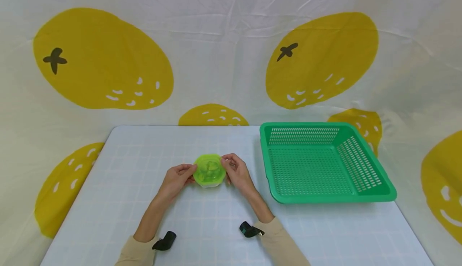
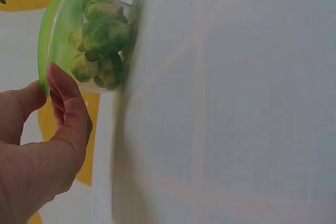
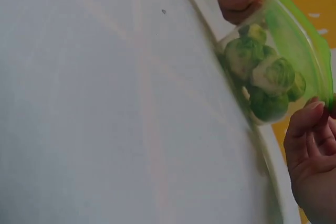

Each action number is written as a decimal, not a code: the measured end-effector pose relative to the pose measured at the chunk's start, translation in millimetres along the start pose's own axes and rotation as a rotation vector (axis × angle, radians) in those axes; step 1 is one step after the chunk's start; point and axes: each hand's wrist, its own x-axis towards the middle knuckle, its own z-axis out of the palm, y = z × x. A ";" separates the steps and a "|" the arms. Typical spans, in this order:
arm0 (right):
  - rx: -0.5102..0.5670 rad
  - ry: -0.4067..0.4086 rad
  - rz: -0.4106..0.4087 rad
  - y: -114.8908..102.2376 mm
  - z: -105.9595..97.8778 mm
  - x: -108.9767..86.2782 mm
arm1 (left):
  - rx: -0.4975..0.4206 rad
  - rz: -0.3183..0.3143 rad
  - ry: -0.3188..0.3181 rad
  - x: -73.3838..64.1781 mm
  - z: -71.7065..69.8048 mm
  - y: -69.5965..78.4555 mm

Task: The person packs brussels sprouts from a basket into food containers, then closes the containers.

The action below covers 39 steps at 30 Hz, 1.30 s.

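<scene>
A clear plastic container with a translucent lime-green lid (image 1: 209, 169) stands on the table between both hands. Through its wall several Brussels sprouts (image 3: 273, 74) show, clustered inside; the left wrist view has the same sprouts (image 2: 107, 35). My left hand (image 1: 177, 181) pinches the lid's left edge, thumb on top and fingers beneath the rim. On the opposite side my right hand (image 1: 238, 173) pinches the lid's right edge between thumb and fingers. The lid lies over the container's top, its rim level around the edge.
To the right stands a green plastic basket (image 1: 272, 177) with perforated walls and nothing in it. The table (image 1: 137, 149) has a pale checked cover. Behind it hangs a white cloth (image 1: 216, 57) printed with yellow fruit shapes. Dark wrist cameras (image 1: 165, 241) sit on both sleeves.
</scene>
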 end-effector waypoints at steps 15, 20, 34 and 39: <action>-0.155 -0.048 -0.121 -0.2 -5.0 1.0 | 0.071 0.055 0.049 -2.4 3.0 0.8; -0.175 -0.072 -0.091 -2.1 -10.0 1.5 | 0.085 0.045 0.069 -3.2 6.3 2.3; -0.149 -0.262 0.001 -11.7 -21.7 -6.6 | 0.053 0.037 0.072 -3.5 5.5 -3.7; -0.230 -0.279 -0.038 -11.4 -23.0 -6.3 | 0.048 0.038 0.066 -3.4 5.4 -5.8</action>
